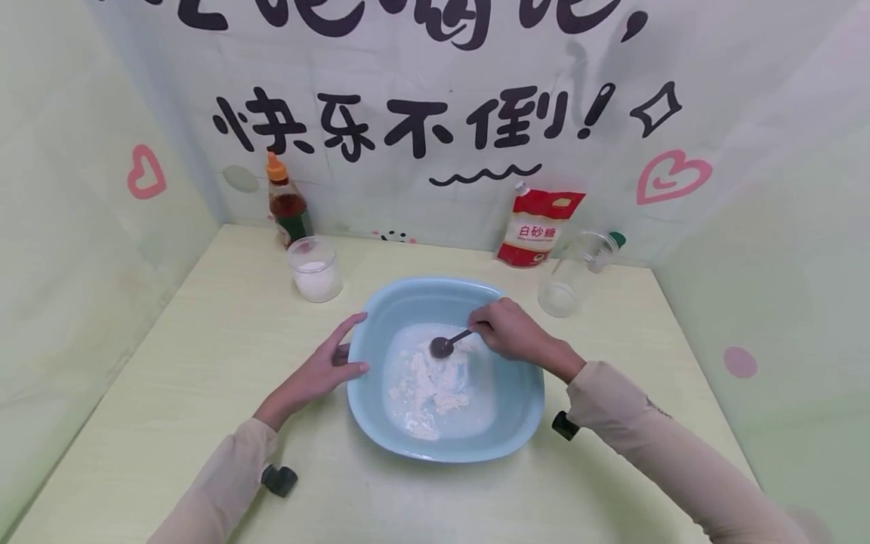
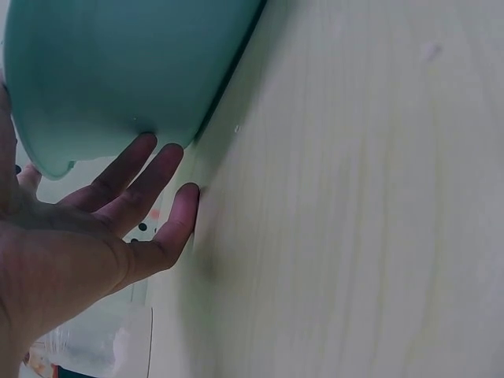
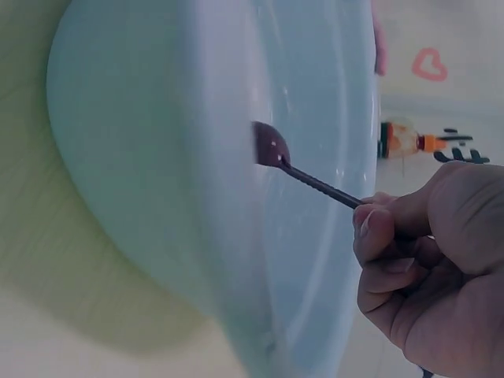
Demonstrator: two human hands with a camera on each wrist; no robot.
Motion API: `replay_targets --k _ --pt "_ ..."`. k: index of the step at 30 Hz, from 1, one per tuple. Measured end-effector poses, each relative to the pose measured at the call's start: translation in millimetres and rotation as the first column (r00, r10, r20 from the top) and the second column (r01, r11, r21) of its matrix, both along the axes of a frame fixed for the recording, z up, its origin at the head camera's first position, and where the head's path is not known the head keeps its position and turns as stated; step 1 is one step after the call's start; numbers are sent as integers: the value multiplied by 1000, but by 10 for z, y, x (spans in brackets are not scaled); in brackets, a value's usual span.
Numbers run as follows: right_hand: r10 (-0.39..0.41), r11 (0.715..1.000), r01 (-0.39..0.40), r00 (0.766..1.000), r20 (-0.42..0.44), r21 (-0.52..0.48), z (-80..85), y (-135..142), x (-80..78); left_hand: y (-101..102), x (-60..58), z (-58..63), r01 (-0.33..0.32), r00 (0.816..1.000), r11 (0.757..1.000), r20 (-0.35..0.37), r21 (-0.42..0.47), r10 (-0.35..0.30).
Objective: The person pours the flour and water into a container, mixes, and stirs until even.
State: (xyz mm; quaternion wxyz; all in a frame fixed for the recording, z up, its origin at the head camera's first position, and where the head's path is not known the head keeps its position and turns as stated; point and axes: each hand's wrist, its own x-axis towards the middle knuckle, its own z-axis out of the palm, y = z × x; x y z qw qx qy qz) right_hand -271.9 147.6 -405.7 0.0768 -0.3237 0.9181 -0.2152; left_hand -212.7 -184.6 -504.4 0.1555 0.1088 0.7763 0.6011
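Note:
A light blue plastic basin (image 1: 367, 408) stands on the table, with white powder (image 1: 431, 385) and clear or whitish liquid on its bottom. My right hand (image 1: 510, 330) pinches the thin handle of a small dark brown spoon (image 1: 442, 347). The spoon's bowl is over the powder; whether it touches cannot be told. The right wrist view shows the thumb and fingers curled round the handle end of the spoon (image 3: 323, 187). My left hand (image 1: 322, 370) rests against the basin's left side, thumb and forefinger at the rim. In the left wrist view its other fingers (image 2: 146, 177) spread loosely by the outer wall.
Behind the basin, at left, stand an orange-capped sauce bottle (image 1: 288, 208) and a clear jar of white grains (image 1: 317, 276). At back right are a red and white pouch (image 1: 537, 227) and a clear container (image 1: 560, 295). Printed cloth walls enclose the table (image 1: 170, 363).

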Motion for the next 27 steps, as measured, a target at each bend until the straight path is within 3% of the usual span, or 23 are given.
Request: replay_targets --k 8,15,20,27 --pt "123 992 -122 992 -21 20 14 -231 152 -14 13 -25 2 1000 1000 -16 -2 -2" --pt "193 980 -196 977 87 31 25 -193 321 -26 17 -20 16 999 1000 -33 20 -16" --pt "142 986 -154 979 150 70 99 -51 313 -26 11 -7 20 999 999 -36 29 -19" --pt "6 994 -15 996 86 104 106 169 128 -28 4 -11 19 999 999 -39 32 -17"
